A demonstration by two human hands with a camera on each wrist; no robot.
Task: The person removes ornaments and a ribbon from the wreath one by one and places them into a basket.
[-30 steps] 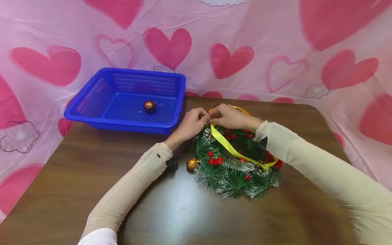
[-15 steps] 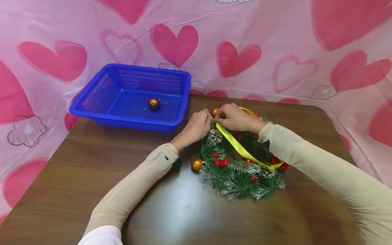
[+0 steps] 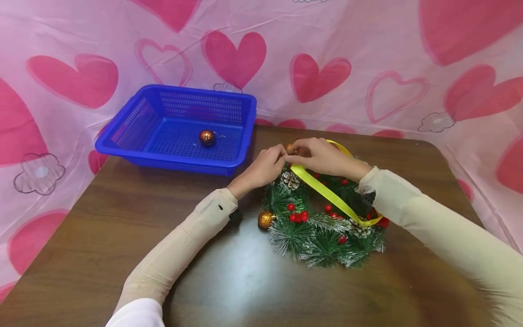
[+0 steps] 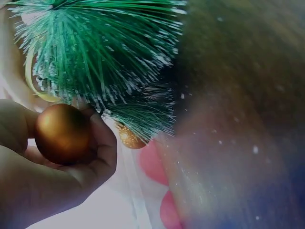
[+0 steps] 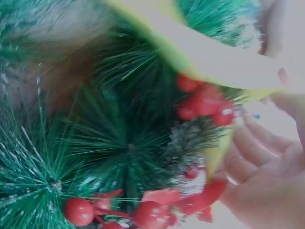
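A green wreath (image 3: 291, 234) with frosted tips, red berries and pine cones lies on the table. At its far left edge, my left hand (image 3: 264, 168) holds a smooth copper-gold bauble (image 4: 63, 134) between thumb and curled fingers; the head view hides this ball behind the hand. My right hand (image 3: 323, 156) reaches over the wreath from the right, thumb and forefinger meeting the left fingertips. I cannot tell what its fingertips hold. A yellow ribbon (image 3: 327, 193) loops across the wreath and passes beneath the right hand. Close by, a glittery gold bauble (image 4: 132, 138) hangs among the needles.
A blue plastic basket (image 3: 180, 161) stands at the back left, with a shiny copper bauble (image 3: 207, 137) inside. Another glittery gold bauble (image 3: 265, 220) sits at the wreath's left side. Behind the brown table (image 3: 196, 281) hangs a pink heart-printed cloth (image 3: 278, 27).
The head view has shifted slightly, moving the scene to the right. Both hands stay together at the wreath's far left; the right wrist has swung a little to the right and its thumb looks straighter.
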